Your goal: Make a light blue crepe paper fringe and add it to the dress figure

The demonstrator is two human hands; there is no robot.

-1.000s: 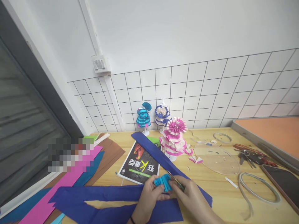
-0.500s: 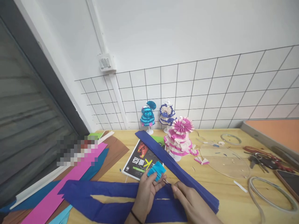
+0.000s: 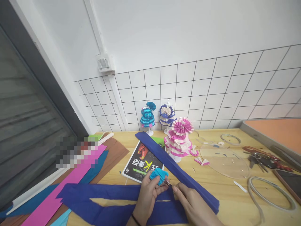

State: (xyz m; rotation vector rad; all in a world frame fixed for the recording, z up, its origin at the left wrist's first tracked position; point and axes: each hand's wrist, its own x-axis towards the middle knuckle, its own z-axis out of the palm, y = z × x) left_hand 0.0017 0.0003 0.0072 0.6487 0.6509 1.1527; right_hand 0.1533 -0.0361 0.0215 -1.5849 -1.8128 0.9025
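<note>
My left hand (image 3: 147, 196) pinches a small pleated fan of light blue crepe paper (image 3: 158, 175) just above the wooden table (image 3: 211, 179). My right hand (image 3: 191, 204) is closed around a thin tool, likely small scissors (image 3: 167, 182), whose tip touches the base of the fan. Both hands hover over dark blue crepe paper strips (image 3: 113, 204). A long dark blue strip (image 3: 174, 166) runs diagonally behind them.
Three pleated paper dolls stand by the tiled wall: teal (image 3: 147, 117), blue and white (image 3: 166, 113), pink and white (image 3: 180, 138). A booklet (image 3: 141, 161), pink paper (image 3: 70, 185), clear plastic disc (image 3: 223, 157), keys (image 3: 258, 158), a wire ring (image 3: 270, 194) and a phone (image 3: 290, 185) lie around.
The right hand slid from the fan's right side to below it, and the fan turned upward in the left hand. The view shifted slightly.
</note>
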